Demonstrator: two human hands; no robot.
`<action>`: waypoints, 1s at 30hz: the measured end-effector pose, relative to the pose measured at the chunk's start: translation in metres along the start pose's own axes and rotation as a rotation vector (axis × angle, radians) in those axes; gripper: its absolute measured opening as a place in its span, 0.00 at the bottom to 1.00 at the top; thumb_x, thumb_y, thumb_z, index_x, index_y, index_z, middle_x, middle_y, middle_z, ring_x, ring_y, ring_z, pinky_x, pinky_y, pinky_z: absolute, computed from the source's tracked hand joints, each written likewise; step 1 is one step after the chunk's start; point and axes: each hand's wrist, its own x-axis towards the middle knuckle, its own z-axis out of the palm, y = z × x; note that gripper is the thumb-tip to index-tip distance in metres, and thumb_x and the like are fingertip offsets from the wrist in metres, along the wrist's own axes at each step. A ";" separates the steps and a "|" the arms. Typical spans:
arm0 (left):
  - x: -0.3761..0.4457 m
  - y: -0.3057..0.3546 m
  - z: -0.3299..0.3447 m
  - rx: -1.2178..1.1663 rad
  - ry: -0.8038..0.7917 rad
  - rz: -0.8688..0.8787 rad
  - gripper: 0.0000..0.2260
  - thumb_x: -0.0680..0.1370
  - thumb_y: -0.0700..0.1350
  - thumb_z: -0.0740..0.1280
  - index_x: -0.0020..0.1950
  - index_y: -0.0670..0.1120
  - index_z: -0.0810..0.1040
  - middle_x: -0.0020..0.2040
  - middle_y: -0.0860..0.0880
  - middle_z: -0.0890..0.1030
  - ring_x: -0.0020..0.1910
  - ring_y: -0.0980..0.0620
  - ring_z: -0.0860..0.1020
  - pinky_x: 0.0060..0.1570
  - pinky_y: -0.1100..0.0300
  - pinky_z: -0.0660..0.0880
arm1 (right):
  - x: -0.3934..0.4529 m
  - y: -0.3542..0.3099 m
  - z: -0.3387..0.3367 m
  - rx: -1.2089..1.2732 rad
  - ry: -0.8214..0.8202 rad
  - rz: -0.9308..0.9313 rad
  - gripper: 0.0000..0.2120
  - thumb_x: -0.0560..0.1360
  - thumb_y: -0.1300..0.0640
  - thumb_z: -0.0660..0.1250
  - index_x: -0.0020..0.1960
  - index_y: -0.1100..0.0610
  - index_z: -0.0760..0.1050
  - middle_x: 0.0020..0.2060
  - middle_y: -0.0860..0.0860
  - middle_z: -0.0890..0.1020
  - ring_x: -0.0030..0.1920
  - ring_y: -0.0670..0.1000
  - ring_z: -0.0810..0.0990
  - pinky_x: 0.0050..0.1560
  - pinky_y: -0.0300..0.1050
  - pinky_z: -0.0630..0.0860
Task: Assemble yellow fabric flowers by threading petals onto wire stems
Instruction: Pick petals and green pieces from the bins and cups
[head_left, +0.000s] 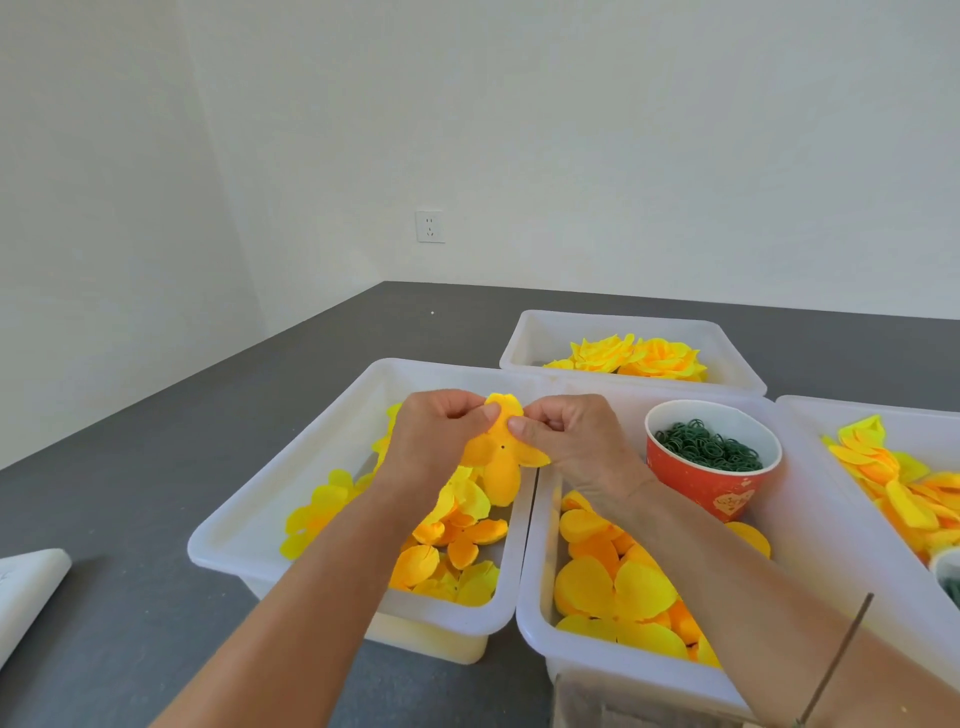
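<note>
a yellow-orange petal piece (500, 457) with a small dark hole near its middle is being held up over the gap between the two nearest bins, its lobes drooping down. the left hand (441, 431) is pinching its upper left edge between thumb and curled fingers, and the right hand (571, 436) is pinching the upper right edge the same way, the two thumbs nearly meeting at the top of the fabric. below the left forearm a white bin (291, 478) is holding loose yellow petals (457, 551), and beside it, touching rim to rim, a second white bin (535, 613) is holding larger rounded petal pieces (608, 587) plus a red paper cup (711, 467) filled with dark green rings (706, 444) (what they are made of i cannot tell). behind these a third bin (524, 338) is carrying finished yellow flowers (639, 356), and a fourth bin (810, 415) at the far right is piled with pointed yellow petals (904, 483). a thin dark wire stem (836, 660) is leaning across the right forearm near the bottom edge. everything is sitting on a dark grey table (156, 441), with a white wall socket (430, 226) behind.
</note>
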 end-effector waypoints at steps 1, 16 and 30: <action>0.001 0.002 -0.003 -0.127 -0.052 -0.141 0.03 0.75 0.41 0.69 0.41 0.45 0.81 0.33 0.49 0.81 0.34 0.53 0.77 0.34 0.62 0.75 | -0.001 0.000 -0.001 0.056 -0.036 0.007 0.09 0.73 0.63 0.69 0.38 0.69 0.79 0.30 0.57 0.72 0.33 0.50 0.68 0.36 0.43 0.67; -0.002 0.003 -0.002 -0.119 0.016 -0.155 0.04 0.71 0.37 0.71 0.45 0.44 0.80 0.39 0.45 0.79 0.40 0.49 0.76 0.39 0.57 0.73 | -0.002 0.001 -0.001 0.186 0.045 0.192 0.06 0.70 0.64 0.72 0.47 0.64 0.81 0.29 0.50 0.81 0.27 0.43 0.80 0.31 0.35 0.77; -0.002 0.004 -0.007 -0.570 -0.360 -0.419 0.23 0.71 0.41 0.65 0.65 0.33 0.72 0.62 0.32 0.74 0.62 0.33 0.72 0.66 0.39 0.66 | -0.005 -0.011 -0.011 0.490 -0.154 0.277 0.06 0.69 0.60 0.70 0.42 0.63 0.80 0.32 0.55 0.83 0.31 0.49 0.82 0.33 0.39 0.79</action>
